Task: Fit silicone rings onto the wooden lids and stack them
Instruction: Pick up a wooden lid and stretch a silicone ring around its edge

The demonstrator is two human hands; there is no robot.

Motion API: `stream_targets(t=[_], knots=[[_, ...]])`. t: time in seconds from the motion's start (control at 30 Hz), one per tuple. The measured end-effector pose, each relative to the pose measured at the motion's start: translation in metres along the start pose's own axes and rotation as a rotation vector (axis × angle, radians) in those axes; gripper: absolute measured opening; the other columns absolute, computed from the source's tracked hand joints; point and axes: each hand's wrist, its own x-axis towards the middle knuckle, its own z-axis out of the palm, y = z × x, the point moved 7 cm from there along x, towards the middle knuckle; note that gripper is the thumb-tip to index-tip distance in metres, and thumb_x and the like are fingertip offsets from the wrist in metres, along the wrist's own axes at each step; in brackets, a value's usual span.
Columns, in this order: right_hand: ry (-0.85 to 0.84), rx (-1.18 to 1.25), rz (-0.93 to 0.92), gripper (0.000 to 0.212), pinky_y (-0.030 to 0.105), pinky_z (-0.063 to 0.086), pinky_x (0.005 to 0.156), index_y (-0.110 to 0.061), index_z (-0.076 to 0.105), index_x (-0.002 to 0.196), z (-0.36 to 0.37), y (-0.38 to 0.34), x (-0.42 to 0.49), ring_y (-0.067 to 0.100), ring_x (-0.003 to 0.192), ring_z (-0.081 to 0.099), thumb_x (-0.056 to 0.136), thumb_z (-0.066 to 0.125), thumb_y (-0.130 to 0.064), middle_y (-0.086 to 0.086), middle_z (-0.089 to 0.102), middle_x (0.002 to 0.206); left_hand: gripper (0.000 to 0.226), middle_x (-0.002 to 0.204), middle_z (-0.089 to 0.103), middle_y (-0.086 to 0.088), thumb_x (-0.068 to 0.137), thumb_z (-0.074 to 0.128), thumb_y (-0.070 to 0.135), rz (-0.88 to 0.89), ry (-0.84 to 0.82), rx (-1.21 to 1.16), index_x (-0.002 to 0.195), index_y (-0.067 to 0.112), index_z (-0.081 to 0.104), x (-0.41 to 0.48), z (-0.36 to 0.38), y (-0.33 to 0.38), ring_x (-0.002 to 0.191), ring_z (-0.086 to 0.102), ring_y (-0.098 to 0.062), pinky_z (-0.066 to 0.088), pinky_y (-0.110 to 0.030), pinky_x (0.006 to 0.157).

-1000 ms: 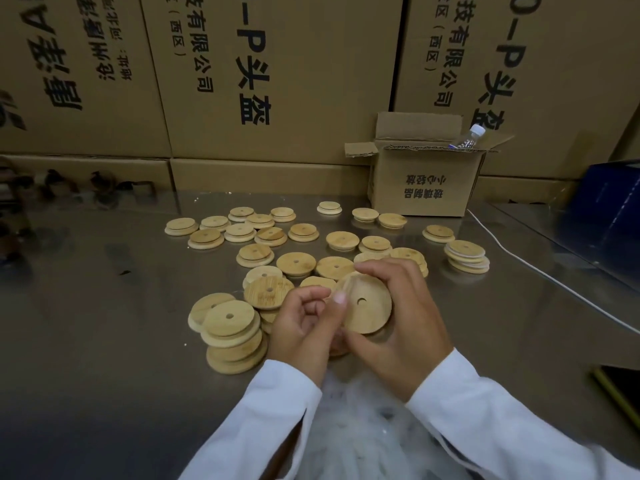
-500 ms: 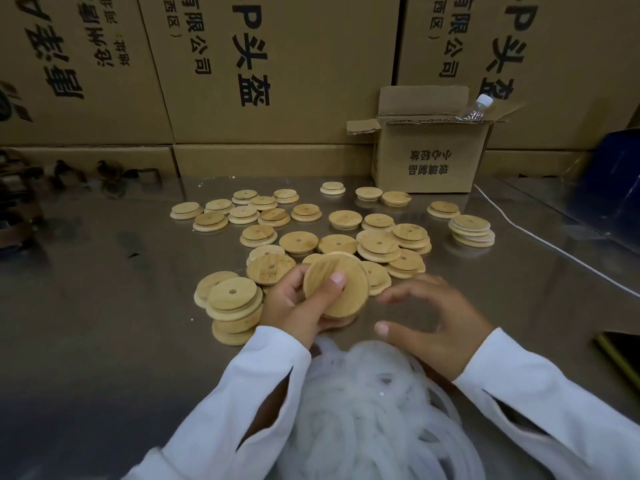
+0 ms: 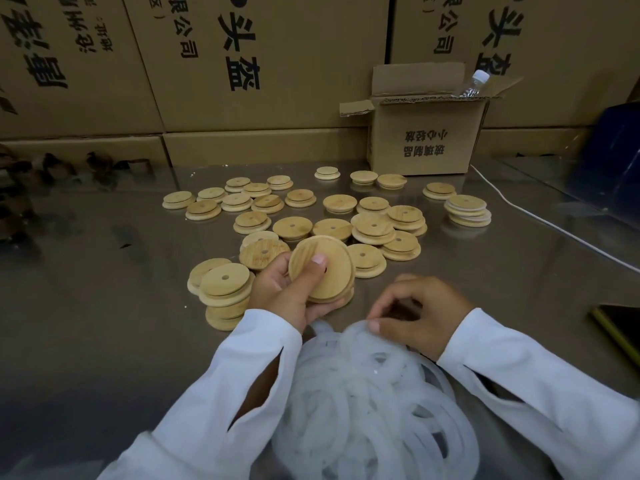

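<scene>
My left hand [image 3: 287,292] grips a round wooden lid [image 3: 329,271], thumb lying across its face over the centre hole. My right hand [image 3: 415,313] hovers just right of it, fingertips curled and pinching a translucent white silicone ring at the top of the ring pile [image 3: 370,403] near the table's front edge. To the left of my left hand stands a stack of lids [image 3: 223,292]. Many loose lids [image 3: 294,226] lie spread over the metal table behind my hands.
A short stack of lids [image 3: 467,211] sits at the right. A small open cardboard box [image 3: 426,136] holding a plastic bottle [image 3: 472,84] stands at the back, in front of large cartons. A white cable [image 3: 540,220] runs along the right. A dark flat object [image 3: 620,323] lies at the right edge.
My right hand let go of the lid and dropped toward me onto the ring pile. The left hand kept the lid, holding it alone.
</scene>
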Motion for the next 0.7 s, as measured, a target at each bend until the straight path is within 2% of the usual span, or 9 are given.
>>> stream_targets(t=[0.13,0.2,0.27,0.33,0.4,0.47,0.53,0.63,0.7], knots=[[0.124,0.276,-0.058,0.019,0.022,0.049,0.074,-0.030,0.068,0.061,-0.012,-0.009,0.000,0.003,0.071,0.061,0.070,0.075,-0.016,-0.011,0.068,0.071,0.018,0.104,0.065,-0.022,0.076,0.064,0.018,-0.012,0.024,-0.010,0.092,0.010,0.063,0.001,-0.004,0.001,0.087,0.066,-0.039,0.055,-0.028,0.050],[0.230,0.431,-0.115,0.004,0.020,0.050,0.071,-0.029,0.070,0.064,-0.023,-0.015,-0.002,0.005,0.069,0.061,0.066,0.073,-0.026,-0.009,0.069,0.070,0.015,0.096,0.069,-0.017,0.075,0.064,0.017,-0.001,0.009,-0.018,0.089,0.012,0.065,0.002,-0.004,0.001,0.078,0.069,-0.033,0.055,-0.028,0.049],[0.339,0.550,-0.143,0.005,0.015,0.049,0.066,-0.028,0.070,0.066,-0.031,-0.018,-0.004,0.003,0.067,0.060,0.062,0.069,-0.030,-0.010,0.069,0.068,0.011,0.082,0.072,-0.008,0.071,0.066,0.018,0.021,-0.024,-0.001,0.082,0.017,0.068,0.001,-0.003,0.002,0.072,0.071,-0.025,0.055,-0.028,0.051],[0.403,0.628,-0.131,0.008,0.011,0.047,0.063,-0.025,0.068,0.069,-0.034,-0.018,-0.006,0.000,0.064,0.059,0.062,0.067,-0.028,-0.012,0.067,0.066,0.015,0.081,0.073,-0.004,0.065,0.068,0.024,0.025,-0.071,0.058,0.080,0.022,0.070,-0.001,0.000,0.001,0.076,0.071,-0.022,0.055,-0.030,0.054],[0.410,0.671,-0.078,0.010,0.011,0.046,0.060,-0.020,0.067,0.071,-0.030,-0.016,-0.006,0.000,0.060,0.058,0.063,0.067,-0.026,-0.012,0.067,0.063,0.013,0.083,0.073,-0.005,0.069,0.067,0.025,-0.003,-0.098,0.100,0.082,0.024,0.071,-0.003,0.004,-0.003,0.077,0.071,-0.023,0.055,-0.031,0.055],[0.389,0.702,-0.016,0.005,0.011,0.046,0.057,-0.018,0.067,0.072,-0.024,-0.014,-0.004,0.000,0.056,0.058,0.067,0.068,-0.019,-0.010,0.066,0.059,0.010,0.083,0.071,-0.008,0.081,0.060,0.022,-0.068,-0.106,0.088,0.086,0.020,0.070,-0.004,0.006,-0.008,0.071,0.070,-0.024,0.055,-0.033,0.052],[0.388,0.719,0.048,0.011,0.010,0.045,0.053,-0.016,0.067,0.070,-0.019,-0.009,-0.004,-0.001,0.051,0.056,0.074,0.067,-0.006,-0.008,0.065,0.054,0.024,0.092,0.069,-0.013,0.086,0.053,0.031,-0.166,-0.119,0.053,0.097,0.015,0.067,-0.004,0.010,-0.013,0.075,0.069,-0.028,0.057,-0.039,0.053],[0.417,0.725,0.136,0.020,0.013,0.049,0.055,-0.019,0.068,0.063,-0.014,-0.002,-0.006,0.003,0.052,0.059,0.076,0.067,-0.004,-0.004,0.066,0.055,0.051,0.101,0.068,-0.015,0.072,0.052,0.049,-0.208,-0.186,0.068,0.107,0.013,0.063,-0.007,0.016,-0.012,0.084,0.068,-0.029,0.059,-0.042,0.061],[0.425,0.720,0.150,0.020,0.014,0.050,0.056,-0.019,0.068,0.062,-0.014,-0.002,-0.007,0.004,0.053,0.060,0.075,0.067,-0.004,-0.002,0.067,0.056,0.049,0.094,0.071,-0.010,0.060,0.062,0.041,-0.110,-0.253,0.158,0.102,0.016,0.065,-0.011,0.020,-0.008,0.084,0.069,-0.025,0.058,-0.039,0.064]])
